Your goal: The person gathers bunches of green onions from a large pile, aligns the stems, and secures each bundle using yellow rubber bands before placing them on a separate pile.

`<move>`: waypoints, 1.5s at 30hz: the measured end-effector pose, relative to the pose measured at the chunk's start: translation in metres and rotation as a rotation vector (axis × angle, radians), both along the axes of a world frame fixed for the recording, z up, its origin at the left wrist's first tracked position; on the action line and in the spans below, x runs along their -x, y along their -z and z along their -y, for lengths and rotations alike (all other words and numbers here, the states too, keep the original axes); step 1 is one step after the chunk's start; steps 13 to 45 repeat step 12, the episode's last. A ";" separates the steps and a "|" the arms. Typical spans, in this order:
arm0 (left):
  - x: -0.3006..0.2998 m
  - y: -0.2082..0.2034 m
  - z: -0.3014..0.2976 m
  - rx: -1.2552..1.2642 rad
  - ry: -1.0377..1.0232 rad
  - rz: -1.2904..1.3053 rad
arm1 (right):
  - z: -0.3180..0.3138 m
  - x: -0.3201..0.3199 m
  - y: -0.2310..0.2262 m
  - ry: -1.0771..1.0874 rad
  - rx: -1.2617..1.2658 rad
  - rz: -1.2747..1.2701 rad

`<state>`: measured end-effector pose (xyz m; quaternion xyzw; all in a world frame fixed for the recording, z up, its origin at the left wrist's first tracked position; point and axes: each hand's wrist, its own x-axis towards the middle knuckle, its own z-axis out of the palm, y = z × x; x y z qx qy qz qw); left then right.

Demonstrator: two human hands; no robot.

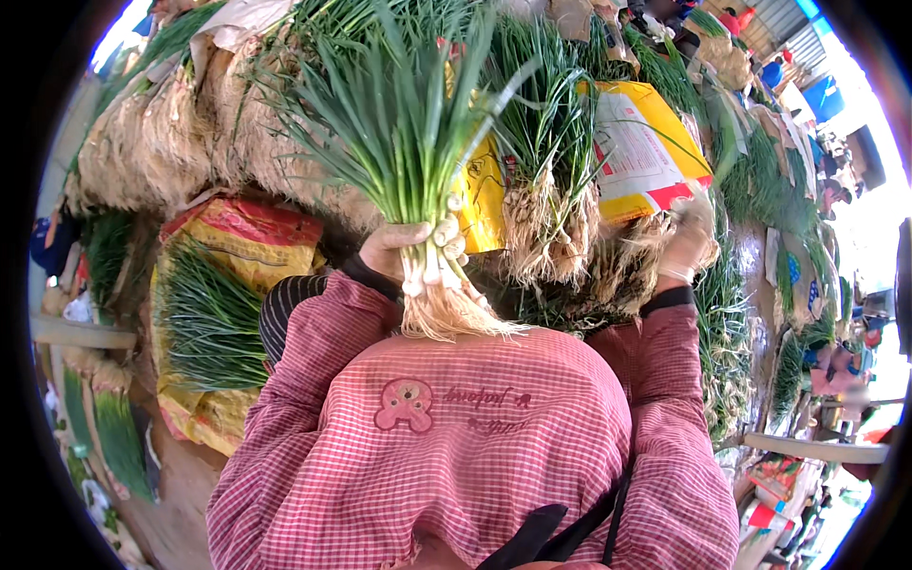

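Note:
My left hand (pixel 388 255), in a pale glove, is closed around a bunch of green onions (pixel 408 180). The bunch stands upright, its green leaves fanning out at the top, white bulbs at the fist and pale roots hanging against my checked apron. On the right, my right hand (pixel 686 242) is at the corner of a yellow, white and red plastic sack (pixel 651 152), beside some tangled roots (pixel 622 261). Its fingers are blurred, and what they hold, if anything, does not show. Between the hands lies another heap of green onions (pixel 546 123), roots toward me.
A large pile of rooted onions (pixel 142 147) spans the far left. A yellow and red woven sack (pixel 242 228) with loose green onions (pixel 209 318) lies left of my arm. More onions (pixel 731 342) line the right side. Other people (pixel 836 370) sit farther off at the right.

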<state>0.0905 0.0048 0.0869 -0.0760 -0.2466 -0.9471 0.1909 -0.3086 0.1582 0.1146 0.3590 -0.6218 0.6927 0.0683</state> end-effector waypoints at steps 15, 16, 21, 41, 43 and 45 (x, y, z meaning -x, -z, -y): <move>0.004 0.042 0.014 0.021 -0.089 0.374 | 0.067 -0.058 0.134 -0.151 -1.201 -0.175; 0.004 0.042 0.014 0.021 -0.089 0.374 | 0.067 -0.058 0.134 -0.151 -1.201 -0.175; 0.004 0.042 0.014 0.021 -0.089 0.374 | 0.067 -0.058 0.134 -0.151 -1.201 -0.175; 0.004 0.042 0.014 0.021 -0.089 0.374 | 0.067 -0.058 0.134 -0.151 -1.201 -0.175; 0.004 0.042 0.014 0.021 -0.089 0.374 | 0.067 -0.058 0.134 -0.151 -1.201 -0.175; 0.004 0.042 0.014 0.021 -0.089 0.374 | 0.067 -0.058 0.134 -0.151 -1.201 -0.175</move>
